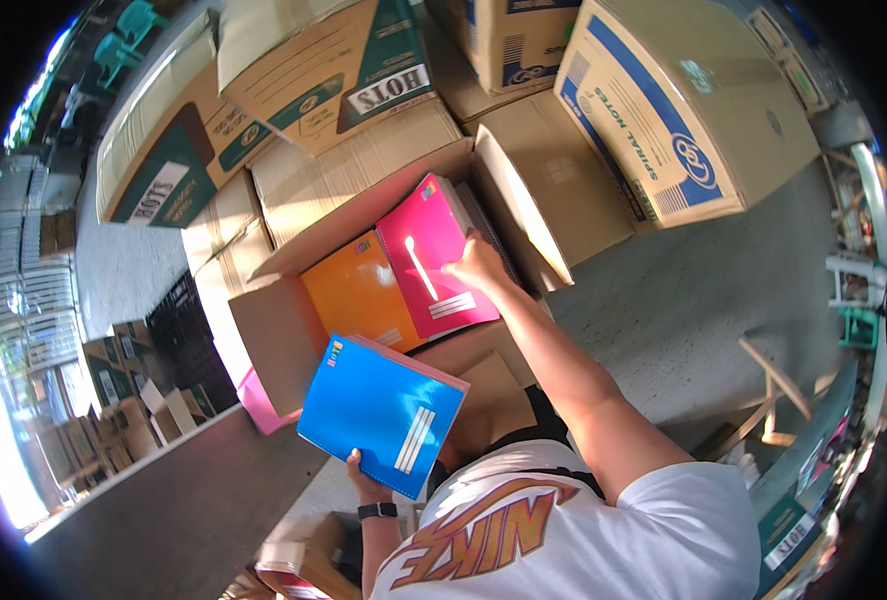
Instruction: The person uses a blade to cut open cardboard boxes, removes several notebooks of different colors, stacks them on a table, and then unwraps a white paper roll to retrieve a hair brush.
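My left hand [364,482], with a dark watch on the wrist, grips a blue notebook [384,405] by its lower edge. Pinkish page edges show along its top side, and it may be more than one notebook. An open cardboard box [284,335] stands just beyond it. Inside lie a pink spiral notebook [419,245] on the right and an orange spiral notebook [354,290] on the left. My right hand [479,262] reaches into the box and closes on the pink notebook's right edge, thumb on the cover. Its other fingers are mostly hidden.
Closed cartons with green print [324,75] stand behind the box, and a blue-printed carton [654,110] stands at the right. A grey tabletop [184,490] lies at the lower left. Something pink [261,400] sticks out beside the box's left flap. Wooden pieces [774,390] stand at the right.
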Tool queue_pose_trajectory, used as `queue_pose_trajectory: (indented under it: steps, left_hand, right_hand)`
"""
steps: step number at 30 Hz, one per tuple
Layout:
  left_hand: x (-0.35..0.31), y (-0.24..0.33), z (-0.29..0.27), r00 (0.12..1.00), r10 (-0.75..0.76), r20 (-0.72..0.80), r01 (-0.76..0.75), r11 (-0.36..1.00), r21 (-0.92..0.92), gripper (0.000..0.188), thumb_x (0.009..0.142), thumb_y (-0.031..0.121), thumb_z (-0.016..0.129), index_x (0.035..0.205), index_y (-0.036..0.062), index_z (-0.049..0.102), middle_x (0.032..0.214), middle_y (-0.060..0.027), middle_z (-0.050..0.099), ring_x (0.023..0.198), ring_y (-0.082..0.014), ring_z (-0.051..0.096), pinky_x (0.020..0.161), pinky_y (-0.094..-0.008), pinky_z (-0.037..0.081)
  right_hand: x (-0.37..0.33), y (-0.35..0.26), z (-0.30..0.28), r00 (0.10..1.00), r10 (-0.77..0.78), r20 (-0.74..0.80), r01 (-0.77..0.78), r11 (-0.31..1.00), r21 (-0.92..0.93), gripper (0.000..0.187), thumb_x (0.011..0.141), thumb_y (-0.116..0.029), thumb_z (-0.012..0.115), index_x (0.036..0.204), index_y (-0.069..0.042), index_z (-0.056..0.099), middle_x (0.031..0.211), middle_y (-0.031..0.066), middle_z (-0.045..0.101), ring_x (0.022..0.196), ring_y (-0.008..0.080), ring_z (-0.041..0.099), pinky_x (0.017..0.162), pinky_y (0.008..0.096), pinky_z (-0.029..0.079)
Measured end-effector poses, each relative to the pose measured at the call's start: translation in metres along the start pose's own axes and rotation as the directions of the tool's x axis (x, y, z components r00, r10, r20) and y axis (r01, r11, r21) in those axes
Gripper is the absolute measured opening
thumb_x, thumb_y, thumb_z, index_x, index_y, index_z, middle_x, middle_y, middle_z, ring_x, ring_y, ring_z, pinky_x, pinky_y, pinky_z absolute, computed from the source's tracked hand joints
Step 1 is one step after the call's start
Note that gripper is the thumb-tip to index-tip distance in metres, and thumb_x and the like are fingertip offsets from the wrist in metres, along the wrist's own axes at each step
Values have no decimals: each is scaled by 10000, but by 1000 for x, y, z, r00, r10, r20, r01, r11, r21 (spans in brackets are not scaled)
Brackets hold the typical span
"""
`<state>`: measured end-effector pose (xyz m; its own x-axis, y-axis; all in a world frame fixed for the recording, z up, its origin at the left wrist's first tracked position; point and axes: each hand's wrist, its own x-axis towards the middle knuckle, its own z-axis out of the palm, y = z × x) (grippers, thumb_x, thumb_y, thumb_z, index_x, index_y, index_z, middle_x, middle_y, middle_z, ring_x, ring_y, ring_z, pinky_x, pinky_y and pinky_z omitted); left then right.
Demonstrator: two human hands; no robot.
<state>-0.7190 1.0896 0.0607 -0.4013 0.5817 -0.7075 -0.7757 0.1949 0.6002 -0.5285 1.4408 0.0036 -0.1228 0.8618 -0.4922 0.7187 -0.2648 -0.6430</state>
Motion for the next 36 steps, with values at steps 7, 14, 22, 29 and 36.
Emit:
queue_pose_trajectory:
  steps: [7, 14, 22, 29, 36]
  left_hand:
    - [2, 2, -1, 998, -57, -2, 57, 997, 48, 741, 660, 394, 640, 1238, 24, 362, 1149, -136, 490, 1010, -305, 513, 831, -420, 459]
    - [1, 0, -1, 996, -52, 67, 49, 998, 44, 747, 693, 426, 608, 1260, 29, 326, 1168, -143, 472, 1030, -311, 500, 847, -426, 450]
    - [-2, -2, -8, 998, -31, 55, 30, 999, 15, 751, 700, 422, 613, 1268, 27, 318, 1187, -148, 464, 1048, -316, 489, 873, -429, 432]
    - [0, -1, -5, 999, -33, 8, 33, 999, 19, 744, 674, 384, 634, 1253, 23, 336, 1169, -136, 473, 1030, -302, 495, 856, -421, 440]
    - [2, -3, -12, 998, -54, 23, 53, 998, 41, 743, 700, 426, 600, 1267, 33, 324, 1192, -137, 464, 1050, -315, 484, 873, -431, 424]
  right_hand:
    - [-11, -8, 6, 996, -47, -78, 44, 998, -36, 826, 567, -389, 735, 1150, 58, 356, 1205, 251, 398, 1134, 368, 408, 893, 443, 405]
    - [-12, -10, 0, 998, -25, -61, 22, 999, -46, 726, 607, -314, 717, 1138, 70, 407, 1154, 235, 478, 1096, 355, 459, 897, 397, 413]
    - [35, 60, 5, 929, 65, 365, -370, 219, 903, 348, 864, -301, 528, 1074, -23, 519, 945, 101, 601, 904, 159, 553, 778, 311, 444]
    - [44, 72, 14, 965, -18, 262, -221, 479, 849, 367, 852, -284, 569, 1121, -44, 504, 969, 86, 594, 899, 156, 549, 772, 310, 450]
    - [35, 66, 9, 981, -10, 195, -148, 609, 779, 361, 826, -325, 595, 1031, -28, 592, 937, 97, 614, 875, 175, 551, 760, 298, 411]
